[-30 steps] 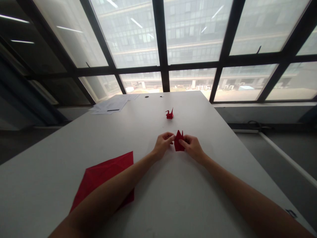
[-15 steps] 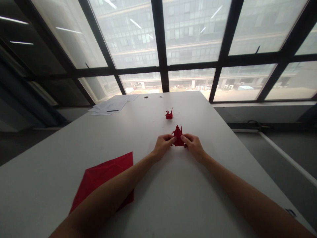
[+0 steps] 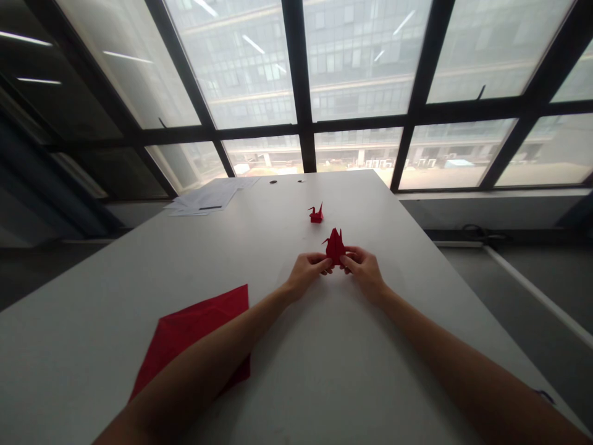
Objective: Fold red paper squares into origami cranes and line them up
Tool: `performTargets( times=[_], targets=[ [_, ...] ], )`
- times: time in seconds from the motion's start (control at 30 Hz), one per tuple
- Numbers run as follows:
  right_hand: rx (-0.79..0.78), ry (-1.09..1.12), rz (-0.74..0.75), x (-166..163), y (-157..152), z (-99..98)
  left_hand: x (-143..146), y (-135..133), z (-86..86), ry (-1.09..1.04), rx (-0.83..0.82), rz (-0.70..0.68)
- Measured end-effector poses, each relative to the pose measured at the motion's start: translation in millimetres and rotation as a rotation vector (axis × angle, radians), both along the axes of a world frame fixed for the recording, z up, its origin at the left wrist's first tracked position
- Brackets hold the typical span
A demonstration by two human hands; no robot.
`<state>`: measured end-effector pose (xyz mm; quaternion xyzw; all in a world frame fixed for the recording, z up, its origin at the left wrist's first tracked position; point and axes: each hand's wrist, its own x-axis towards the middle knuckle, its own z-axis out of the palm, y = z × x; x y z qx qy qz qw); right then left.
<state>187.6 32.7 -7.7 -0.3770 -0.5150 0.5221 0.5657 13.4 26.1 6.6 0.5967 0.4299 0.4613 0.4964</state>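
Between my two hands is a red folded paper crane (image 3: 335,245), its tail point upright and its bent head pointing left. My left hand (image 3: 311,269) pinches its lower left corner between thumb and fingers. On the lower right corner, my right hand (image 3: 362,266) has a like pinch. A second red paper crane (image 3: 316,214) stands on the table just beyond, apart from both hands. Sheets of red paper (image 3: 199,324) lie at the left, partly hidden under my left forearm.
The white table (image 3: 315,371) reaches to a large dark-framed window (image 3: 303,93). White papers with a dark pen-like item (image 3: 210,207) lie at its far left. Two small dark round spots (image 3: 273,182) show near the far edge. A pale bar (image 3: 537,293) runs along the floor at right.
The held crane has risen slightly away from me and to the right. My fingers have moved down to its lower corners. The other crane and the red paper stay put.
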Motion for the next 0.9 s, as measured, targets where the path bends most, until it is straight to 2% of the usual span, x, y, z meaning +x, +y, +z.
performTargets(
  times=[0.13,0.43,0.6,0.77,0.9],
  targets=[
    [0.019,0.037,-0.031,-1.6,0.3,-0.8,0.2,0.2,0.1,-0.040,-0.016,0.014],
    [0.027,0.045,0.025,0.7,-3.3,2.0,-0.9,0.1,-0.1,-0.055,-0.020,0.026],
    [0.010,0.091,0.047,0.4,-5.0,4.4,-2.8,0.9,-0.4,-0.092,-0.032,-0.013],
    [0.061,0.071,0.032,-0.9,-5.1,4.3,-2.7,2.7,1.5,-0.196,-0.124,-0.056],
    [0.087,0.044,0.017,-0.9,-4.7,2.2,-1.8,3.2,2.1,-0.112,-0.091,-0.061]
  ],
)
